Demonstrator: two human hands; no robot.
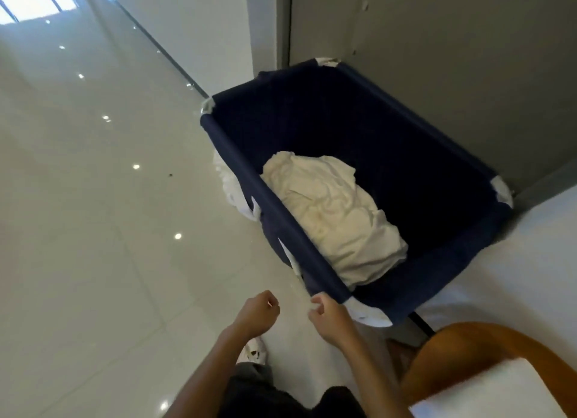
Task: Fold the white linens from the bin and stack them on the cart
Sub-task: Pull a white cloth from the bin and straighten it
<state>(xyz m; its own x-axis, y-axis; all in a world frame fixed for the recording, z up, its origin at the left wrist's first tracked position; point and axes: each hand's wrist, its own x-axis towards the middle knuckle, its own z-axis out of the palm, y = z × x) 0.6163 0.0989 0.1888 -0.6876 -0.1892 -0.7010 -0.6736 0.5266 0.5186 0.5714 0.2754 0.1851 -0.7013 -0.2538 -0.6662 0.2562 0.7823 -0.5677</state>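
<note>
A navy fabric bin (268, 199) stands on the floor against a grey door. A crumpled heap of white linen (331, 214) lies inside it, toward the near left wall. My left hand (257, 313) hangs in front of the bin's near corner with its fingers loosely curled and nothing in it. My right hand (327, 314) is just beside that corner, fingers loosely curled too, holding nothing. At the lower right is a folded white linen (487, 389) on an orange curved edge (462, 336), probably the cart.
Glossy white tiled floor (93, 230) stretches to the left and far down a corridor. A grey door (437, 58) and wall stand behind the bin. A white surface (515, 261) lies at the right. My shoe (254, 350) is on the floor below my left hand.
</note>
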